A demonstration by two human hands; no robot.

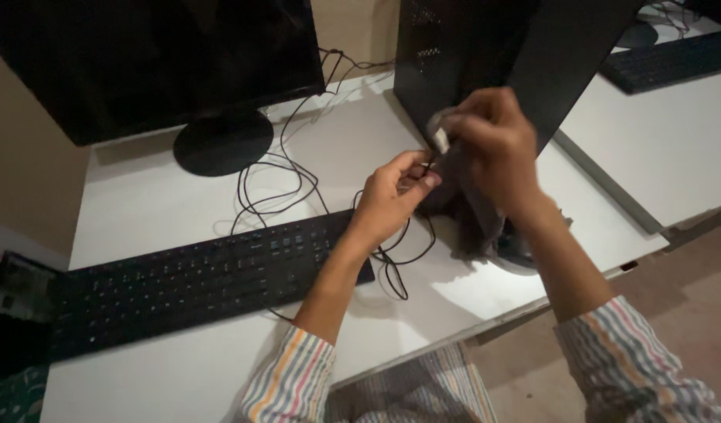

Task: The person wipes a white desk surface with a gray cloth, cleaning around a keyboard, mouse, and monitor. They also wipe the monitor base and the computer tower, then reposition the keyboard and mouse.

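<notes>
White desk (pixel 180 196) carries a black monitor (pixel 153 59), a black computer tower (pixel 486 43) and a black keyboard (pixel 196 278). In front of the tower, the right hand (pixel 493 145) is closed around a dark grey cloth (pixel 474 211). The left hand (pixel 392 196) pinches a thin black cable (pixel 286 168) between fingertips, beside the cloth.

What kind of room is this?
Probably a computer room or office: a monitor, black keyboard and computer tower sit on a white desk, with a second keyboard on the neighbouring desk.
</notes>
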